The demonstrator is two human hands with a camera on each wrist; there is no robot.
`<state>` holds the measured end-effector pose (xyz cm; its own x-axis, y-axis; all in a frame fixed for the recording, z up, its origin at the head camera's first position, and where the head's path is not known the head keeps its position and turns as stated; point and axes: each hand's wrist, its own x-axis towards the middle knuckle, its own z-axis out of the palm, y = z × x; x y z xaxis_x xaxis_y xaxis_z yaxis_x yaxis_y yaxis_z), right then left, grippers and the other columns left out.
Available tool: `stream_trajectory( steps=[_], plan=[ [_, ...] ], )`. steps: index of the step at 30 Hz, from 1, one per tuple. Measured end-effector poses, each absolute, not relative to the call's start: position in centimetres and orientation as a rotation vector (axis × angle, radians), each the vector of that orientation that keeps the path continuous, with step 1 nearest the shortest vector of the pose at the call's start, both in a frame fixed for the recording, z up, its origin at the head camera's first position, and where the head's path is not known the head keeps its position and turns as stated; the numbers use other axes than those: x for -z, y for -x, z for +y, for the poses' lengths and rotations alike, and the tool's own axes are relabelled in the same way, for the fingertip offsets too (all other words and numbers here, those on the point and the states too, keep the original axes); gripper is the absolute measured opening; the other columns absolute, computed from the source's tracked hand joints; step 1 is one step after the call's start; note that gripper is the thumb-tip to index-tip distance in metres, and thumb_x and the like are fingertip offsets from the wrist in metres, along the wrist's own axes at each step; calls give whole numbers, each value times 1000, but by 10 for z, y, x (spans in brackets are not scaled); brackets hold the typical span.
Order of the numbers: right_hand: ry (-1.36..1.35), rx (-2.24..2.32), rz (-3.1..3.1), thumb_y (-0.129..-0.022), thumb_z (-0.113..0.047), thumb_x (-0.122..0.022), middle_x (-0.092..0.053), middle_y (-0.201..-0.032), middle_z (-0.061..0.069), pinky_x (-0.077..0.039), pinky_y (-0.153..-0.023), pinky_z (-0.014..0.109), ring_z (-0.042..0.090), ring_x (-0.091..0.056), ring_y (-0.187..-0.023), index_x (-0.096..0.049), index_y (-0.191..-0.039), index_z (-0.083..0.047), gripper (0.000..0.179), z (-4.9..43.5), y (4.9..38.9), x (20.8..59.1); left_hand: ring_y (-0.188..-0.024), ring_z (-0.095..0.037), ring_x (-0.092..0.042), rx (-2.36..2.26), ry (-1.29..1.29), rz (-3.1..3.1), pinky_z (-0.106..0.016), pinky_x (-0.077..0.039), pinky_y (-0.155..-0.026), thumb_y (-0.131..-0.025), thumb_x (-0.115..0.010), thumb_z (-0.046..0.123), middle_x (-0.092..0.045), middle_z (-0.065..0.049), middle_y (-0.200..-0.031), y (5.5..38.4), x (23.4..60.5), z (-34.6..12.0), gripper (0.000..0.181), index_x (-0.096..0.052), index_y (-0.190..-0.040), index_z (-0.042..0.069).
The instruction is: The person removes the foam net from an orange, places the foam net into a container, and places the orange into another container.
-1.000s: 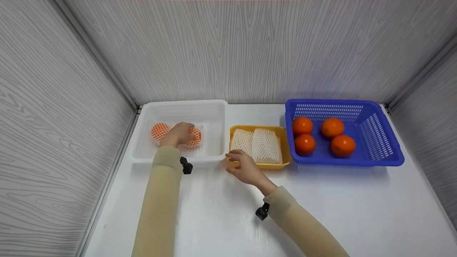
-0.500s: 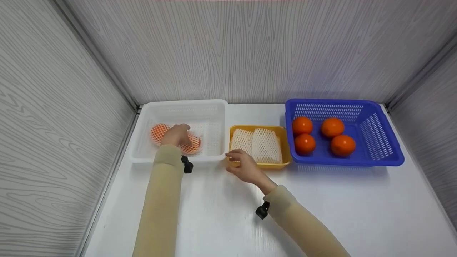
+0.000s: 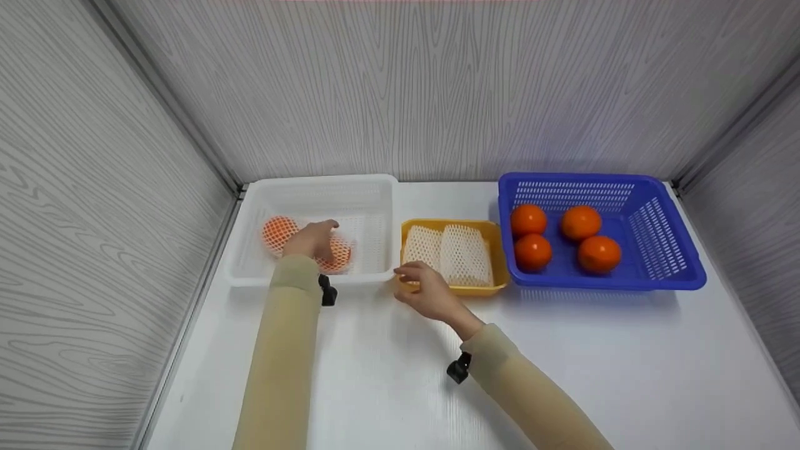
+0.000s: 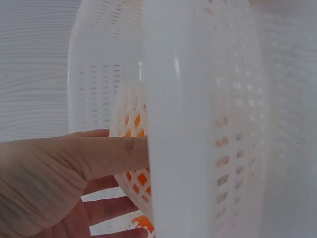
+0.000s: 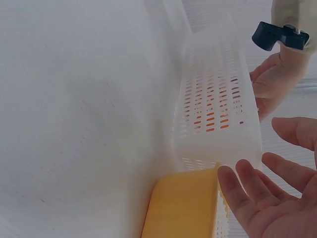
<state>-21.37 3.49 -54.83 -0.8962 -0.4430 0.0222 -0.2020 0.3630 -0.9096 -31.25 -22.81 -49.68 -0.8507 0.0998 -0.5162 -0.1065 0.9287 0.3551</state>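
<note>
My left hand (image 3: 311,240) reaches into the white basket (image 3: 312,275), beside an orange in a white foam net (image 3: 340,255). In the left wrist view the straight thumb lies against the netted orange (image 4: 136,183), and the other fingers spread loosely behind it; the basket's rim hides part of the fruit. Left of that hand lies another netted orange (image 3: 278,232). My right hand (image 3: 428,292) hovers at the front left corner of the yellow basket (image 3: 498,256), its fingers spread and holding nothing, fingertips right by the white basket's corner.
Foam nets (image 3: 465,256) lie flat in the yellow basket. To its right, a blue basket (image 3: 669,281) holds several bare oranges (image 3: 581,223). The white table (image 3: 387,381) is bounded by grey wood-grain panels (image 3: 400,94) at the back and sides.
My left hand has shifted slightly left and forward off the top of the netted orange, then a little right again; the netted orange has shifted toward the basket's front. The right hand stays put.
</note>
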Motion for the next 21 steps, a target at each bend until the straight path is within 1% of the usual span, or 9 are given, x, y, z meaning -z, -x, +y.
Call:
stream_trajectory(
  steps=[3,5,6,8,11,13,15,18,21],
  plan=[
    [583,1553,2396,-89,0,-66,-49,-134,21,-51,-92,44,35,-55,-119,-58,-129,6,42,35,213,549,-141,-40,-27,-473,-44,2529,-56,-34,-107,-83,-74,-1,-30,-18,-156,310,498,-227,83,-32,-154,13],
    [583,1543,2401,-89,-2,-66,-48,-135,21,-51,-92,43,34,-55,-119,-58,-130,6,42,36,213,549,-143,-41,-22,-448,-70,2530,-56,-32,-108,-82,-74,-1,-26,-20,-157,309,500,-226,84,-32,-154,12],
    [585,1542,2401,-89,-2,-66,-49,-135,21,-52,-92,43,34,-55,-119,-58,-130,5,42,36,213,549,-142,-41,-23,-433,-83,2534,-56,-33,-107,-82,-75,-1,-27,-20,-157,308,500,-226,84,-32,-154,11],
    [587,1540,2401,-90,-4,-67,-49,-135,21,-52,-91,42,34,-55,-119,-58,-130,5,42,36,213,549,-139,-41,-31,-414,-91,2553,-56,-39,-103,-81,-76,1,-31,-21,-154,307,502,-226,83,-34,-153,11],
    [590,1548,2397,-89,-3,-66,-48,-134,21,-52,-91,42,34,-55,-119,-58,-130,6,43,36,213,549,-125,-41,-47,-392,-102,2595,-54,-45,-95,-80,-79,5,-44,-21,-146,308,505,-227,80,-38,-149,10],
    [599,1554,2395,-89,-2,-66,-48,-134,22,-52,-91,42,35,-55,-119,-57,-130,7,43,36,213,549,-116,-38,-54,-383,-97,2617,-53,-47,-91,-79,-80,8,-50,-20,-140,309,506,-228,78,-42,-146,10],
    [609,1553,2397,-89,-2,-66,-48,-134,22,-52,-91,43,35,-55,-118,-57,-130,7,43,35,213,549,-108,-36,-57,-368,-88,2626,-52,-47,-89,-78,-81,10,-54,-19,-135,309,505,-230,75,-44,-143,10],
    [614,1545,2400,-89,-2,-67,-48,-134,22,-52,-92,42,36,-55,-118,-56,-130,8,43,35,213,549,-100,-33,-57,-364,-66,2609,-50,-49,-85,-78,-82,14,-57,-18,-130,308,500,-232,72,-47,-141,11],
    [609,1535,2407,-89,-2,-68,-49,-133,22,-52,-92,42,35,-56,-118,-57,-130,7,43,35,214,548,-99,-32,-56,-396,-37,2579,-49,-48,-84,-79,-81,17,-57,-16,-128,308,493,-233,70,-48,-140,12]
  ],
)
